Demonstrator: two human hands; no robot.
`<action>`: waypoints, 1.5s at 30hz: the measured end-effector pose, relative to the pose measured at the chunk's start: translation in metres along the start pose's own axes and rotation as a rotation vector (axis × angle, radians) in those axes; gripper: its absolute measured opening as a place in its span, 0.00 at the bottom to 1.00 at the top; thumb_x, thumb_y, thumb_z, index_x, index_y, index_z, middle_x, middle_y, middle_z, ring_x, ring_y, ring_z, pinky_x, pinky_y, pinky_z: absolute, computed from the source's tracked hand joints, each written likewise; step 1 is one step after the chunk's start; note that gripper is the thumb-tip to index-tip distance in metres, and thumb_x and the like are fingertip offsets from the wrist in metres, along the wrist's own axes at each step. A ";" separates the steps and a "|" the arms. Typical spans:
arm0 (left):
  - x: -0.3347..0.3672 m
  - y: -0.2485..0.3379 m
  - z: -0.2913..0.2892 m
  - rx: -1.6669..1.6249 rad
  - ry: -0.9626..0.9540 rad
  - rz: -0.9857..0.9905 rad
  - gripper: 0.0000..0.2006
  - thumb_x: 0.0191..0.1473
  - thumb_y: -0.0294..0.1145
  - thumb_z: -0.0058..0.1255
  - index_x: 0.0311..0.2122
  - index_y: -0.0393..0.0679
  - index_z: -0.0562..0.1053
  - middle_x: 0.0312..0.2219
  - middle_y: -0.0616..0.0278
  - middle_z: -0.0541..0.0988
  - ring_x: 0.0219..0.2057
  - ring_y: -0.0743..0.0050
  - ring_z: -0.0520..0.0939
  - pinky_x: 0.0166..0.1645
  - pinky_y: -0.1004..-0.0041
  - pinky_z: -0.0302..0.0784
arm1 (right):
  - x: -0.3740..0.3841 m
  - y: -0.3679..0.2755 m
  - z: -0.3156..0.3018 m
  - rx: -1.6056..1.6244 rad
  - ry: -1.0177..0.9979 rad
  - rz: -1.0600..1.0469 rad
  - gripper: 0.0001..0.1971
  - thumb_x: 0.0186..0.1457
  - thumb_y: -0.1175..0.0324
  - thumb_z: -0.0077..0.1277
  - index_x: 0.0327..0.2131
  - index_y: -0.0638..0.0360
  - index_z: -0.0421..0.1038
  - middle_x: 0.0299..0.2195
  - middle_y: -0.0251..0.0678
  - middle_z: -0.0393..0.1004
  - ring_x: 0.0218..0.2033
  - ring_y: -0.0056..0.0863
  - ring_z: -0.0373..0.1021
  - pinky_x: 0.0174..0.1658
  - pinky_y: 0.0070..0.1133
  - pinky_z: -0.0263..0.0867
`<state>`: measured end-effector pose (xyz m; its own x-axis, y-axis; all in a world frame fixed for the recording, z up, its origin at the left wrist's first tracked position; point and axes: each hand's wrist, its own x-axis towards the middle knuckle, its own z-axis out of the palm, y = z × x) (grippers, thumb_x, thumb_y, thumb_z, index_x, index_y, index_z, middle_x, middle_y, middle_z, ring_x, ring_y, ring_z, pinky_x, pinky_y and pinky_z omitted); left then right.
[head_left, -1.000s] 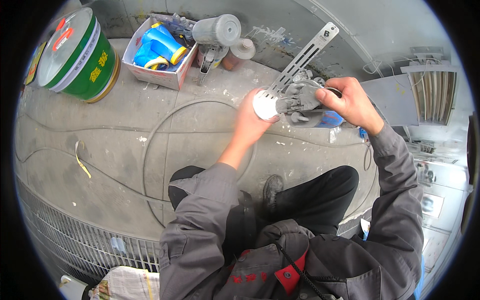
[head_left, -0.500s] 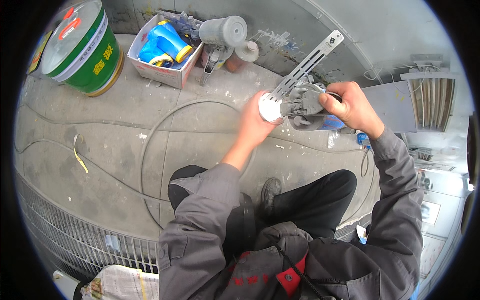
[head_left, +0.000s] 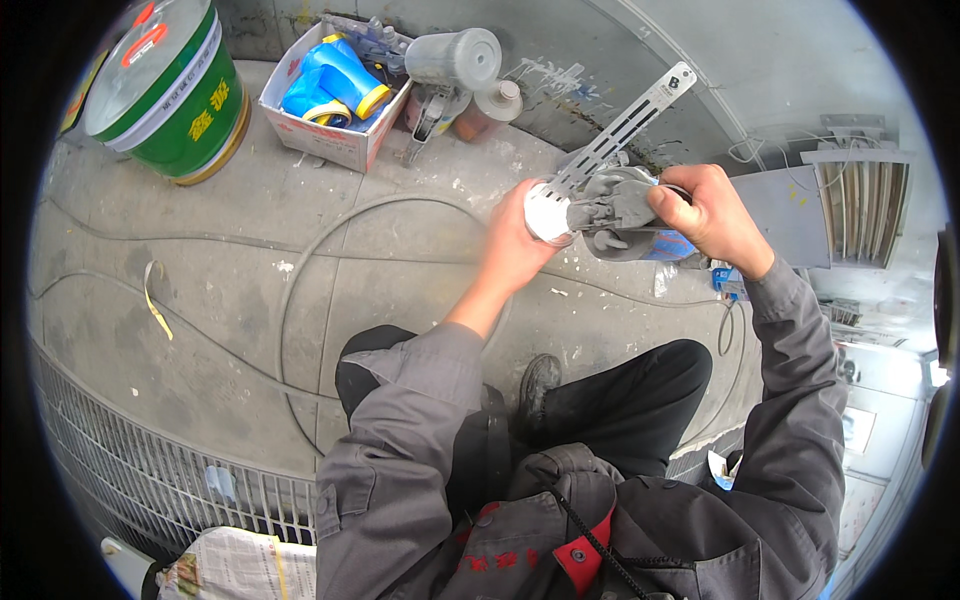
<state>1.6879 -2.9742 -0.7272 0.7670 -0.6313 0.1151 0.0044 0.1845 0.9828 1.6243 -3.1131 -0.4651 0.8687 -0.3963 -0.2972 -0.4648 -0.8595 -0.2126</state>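
My left hand (head_left: pixel 515 225) is wrapped round a cup (head_left: pixel 568 240) with white liquid (head_left: pixel 545 213) in it. A slotted metal mixing stick (head_left: pixel 625 125) stands slanted in the cup, its upper end leaning away to the right. Beside it, my right hand (head_left: pixel 705 210) grips a grey, paint-caked container (head_left: pixel 620 205) with a blue patch on its side. That container's narrow end reaches the cup's rim. My right thumb lies on top and the other fingers are mostly hidden. Whether liquid is flowing between the two I cannot tell.
A green bucket (head_left: pixel 185 120) stands far left. Near it, a cardboard box (head_left: pixel 315 140) holds blue and yellow containers. A spray gun (head_left: pixel 430 115) with a grey cup and a bottle (head_left: pixel 490 110) stand by the wall. A hose (head_left: pixel 300 270) loops over the floor; a grating (head_left: pixel 150 430) lies near left.
The cup and stick sit slightly further right in the picture, and the cup's near rim shows more clearly. Both hands keep their grips.
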 end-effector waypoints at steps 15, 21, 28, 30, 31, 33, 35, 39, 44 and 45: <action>0.001 -0.005 0.003 0.037 0.014 0.001 0.40 0.37 0.26 0.76 0.59 0.41 0.70 0.51 0.54 0.78 0.54 0.57 0.80 0.59 0.62 0.76 | 0.001 0.000 -0.001 0.009 -0.015 -0.002 0.34 0.57 0.39 0.52 0.26 0.72 0.73 0.17 0.47 0.67 0.21 0.34 0.64 0.30 0.33 0.64; 0.000 -0.006 0.004 0.034 0.013 0.006 0.40 0.37 0.26 0.75 0.59 0.41 0.70 0.51 0.54 0.78 0.54 0.58 0.80 0.58 0.63 0.76 | 0.001 0.001 -0.001 0.005 -0.006 -0.002 0.34 0.57 0.40 0.53 0.26 0.72 0.74 0.17 0.46 0.66 0.21 0.33 0.63 0.29 0.34 0.64; 0.001 -0.004 0.002 0.006 0.003 0.011 0.40 0.37 0.25 0.75 0.60 0.41 0.70 0.51 0.55 0.78 0.54 0.59 0.80 0.59 0.64 0.75 | -0.001 0.001 0.001 0.010 0.000 -0.009 0.36 0.53 0.36 0.63 0.28 0.72 0.75 0.17 0.45 0.65 0.21 0.27 0.63 0.28 0.32 0.63; 0.000 -0.003 0.002 -0.028 -0.008 0.003 0.41 0.38 0.25 0.75 0.60 0.41 0.69 0.52 0.55 0.78 0.55 0.61 0.79 0.59 0.64 0.75 | -0.001 0.004 0.000 0.040 0.003 -0.006 0.37 0.51 0.36 0.65 0.28 0.72 0.75 0.17 0.45 0.65 0.22 0.25 0.63 0.28 0.32 0.63; 0.000 -0.002 0.001 -0.056 -0.015 -0.005 0.41 0.38 0.25 0.75 0.61 0.41 0.69 0.52 0.55 0.78 0.55 0.62 0.79 0.60 0.65 0.75 | -0.002 0.008 -0.001 0.032 0.007 -0.023 0.36 0.52 0.37 0.64 0.28 0.72 0.75 0.17 0.43 0.66 0.22 0.24 0.63 0.28 0.30 0.63; -0.002 0.000 0.001 -0.108 -0.025 -0.060 0.42 0.39 0.25 0.75 0.62 0.40 0.67 0.53 0.56 0.78 0.55 0.64 0.79 0.60 0.66 0.75 | -0.006 0.021 -0.005 0.045 0.015 -0.100 0.35 0.53 0.38 0.64 0.29 0.71 0.76 0.17 0.39 0.68 0.23 0.21 0.64 0.28 0.28 0.63; -0.002 0.001 -0.001 -0.156 -0.047 -0.128 0.43 0.40 0.24 0.76 0.63 0.39 0.66 0.54 0.56 0.77 0.56 0.66 0.78 0.61 0.66 0.74 | -0.016 0.040 -0.008 0.422 -0.026 0.040 0.31 0.58 0.40 0.61 0.33 0.67 0.78 0.19 0.30 0.71 0.23 0.17 0.63 0.27 0.22 0.62; 0.014 -0.001 -0.023 -0.200 0.024 -0.064 0.46 0.40 0.21 0.76 0.65 0.38 0.63 0.56 0.57 0.76 0.57 0.66 0.77 0.63 0.67 0.74 | -0.037 0.086 0.020 1.048 0.356 0.193 0.32 0.67 0.36 0.47 0.43 0.61 0.79 0.27 0.30 0.77 0.23 0.15 0.68 0.28 0.18 0.64; 0.025 0.007 -0.055 0.000 0.263 0.006 0.43 0.41 0.22 0.75 0.63 0.38 0.64 0.55 0.56 0.76 0.55 0.65 0.79 0.62 0.66 0.75 | -0.004 0.111 0.163 1.598 0.072 0.373 0.32 0.63 0.44 0.54 0.63 0.52 0.69 0.55 0.31 0.77 0.42 0.25 0.74 0.52 0.34 0.64; 0.025 0.010 -0.057 -0.020 0.266 -0.023 0.44 0.41 0.21 0.76 0.63 0.38 0.63 0.55 0.55 0.76 0.55 0.65 0.79 0.62 0.65 0.75 | 0.014 0.114 0.194 1.725 0.098 0.381 0.27 0.65 0.49 0.56 0.61 0.54 0.71 0.50 0.32 0.80 0.40 0.28 0.77 0.50 0.29 0.71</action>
<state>1.7433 -2.9451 -0.7225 0.9083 -0.4156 0.0483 0.0343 0.1891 0.9814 1.5504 -3.1541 -0.6739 0.6551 -0.5462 -0.5220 -0.2035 0.5378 -0.8181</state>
